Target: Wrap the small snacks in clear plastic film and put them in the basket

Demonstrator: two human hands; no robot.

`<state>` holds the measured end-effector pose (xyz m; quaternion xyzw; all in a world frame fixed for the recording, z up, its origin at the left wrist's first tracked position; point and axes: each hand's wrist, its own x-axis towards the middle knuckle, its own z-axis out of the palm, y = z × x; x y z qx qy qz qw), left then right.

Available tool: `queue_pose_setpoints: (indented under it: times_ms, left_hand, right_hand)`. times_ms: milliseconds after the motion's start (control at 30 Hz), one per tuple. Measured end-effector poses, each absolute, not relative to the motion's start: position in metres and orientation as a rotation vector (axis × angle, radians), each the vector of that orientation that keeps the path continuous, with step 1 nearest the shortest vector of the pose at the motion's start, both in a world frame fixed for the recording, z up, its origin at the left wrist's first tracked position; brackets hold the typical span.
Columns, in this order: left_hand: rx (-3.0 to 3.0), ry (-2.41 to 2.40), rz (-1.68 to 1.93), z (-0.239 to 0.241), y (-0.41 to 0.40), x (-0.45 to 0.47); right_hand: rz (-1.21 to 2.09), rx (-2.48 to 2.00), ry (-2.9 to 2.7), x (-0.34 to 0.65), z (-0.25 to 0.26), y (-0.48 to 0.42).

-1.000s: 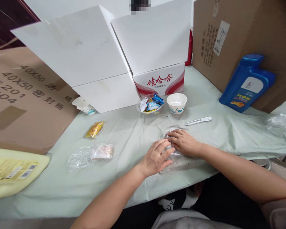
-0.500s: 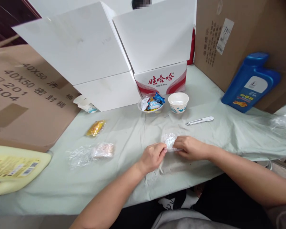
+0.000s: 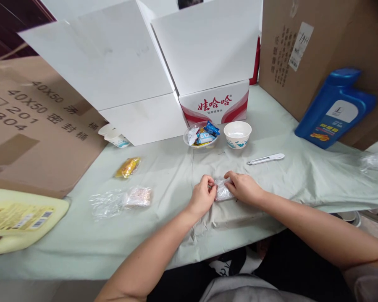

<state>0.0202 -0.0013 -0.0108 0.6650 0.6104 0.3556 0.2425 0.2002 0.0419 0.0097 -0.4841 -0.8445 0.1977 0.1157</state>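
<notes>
The rectangular, clear plastic-wrapped packet lies on the worktop, which is covered in pale green cloth, at the near side, right of centre. It sits between the two hands and touches both. The left hand has its fingers curled, thumb and forefinger pinching the packet's left edge. The right hand has its fingers bent over the packet's right end; whether it grips or merely presses cannot be determined.

Beyond the right hand lies a slim white utility knife. Farther off stands a white paper bowl with blue-green print, just right of a clear plastic bowl containing blue, white and yellow wrapped pieces. Well to the left are a yellow wrapped packet and, nearer, a pale block in crinkled clear film.
</notes>
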Motion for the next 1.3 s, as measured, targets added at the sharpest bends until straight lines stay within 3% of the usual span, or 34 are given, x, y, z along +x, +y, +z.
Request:
queue_pose_setpoints:
  times_ms: [133, 267, 500, 667, 900, 1167, 1300]
  left_hand:
    - [2.392, 1.716, 1.078, -0.007, -0.004, 0.015]
    - [2.901, 1.302, 0.795, -0.004, -0.006, 0.015]
    - [2.777, 1.332, 0.587, -0.008, -0.005, 0.014]
    - [2.706, 1.419, 0.578, -0.007, -0.004, 0.013]
    - [2.667, 1.46, 0.518, -0.001, -0.001, -0.002]
    - [2.598, 1.659, 0.511, -0.004, 0.009, -0.022]
    - [2.621, 1.657, 0.487, -0.005, 0.009, -0.018]
  right_hand:
    - [0.47, -1.482, -2.526, 0.196, 0.008, 0.039]
    - [0.379, -1.456, -2.589, 0.195, 0.008, 0.036]
    - [0.084, -1.426, -2.514, 0.226, 0.016, 0.058]
    - [0.295, -0.666, -2.609, 0.231, 0.006, 0.051]
    - [0.37, -0.551, -2.609, 0.219, -0.008, 0.047]
    - [-0.208, -1.087, -2.106, 0.234, 0.057, 0.137]
    - [-0.21, -1.553, -2.391, 0.225, 0.068, 0.181]
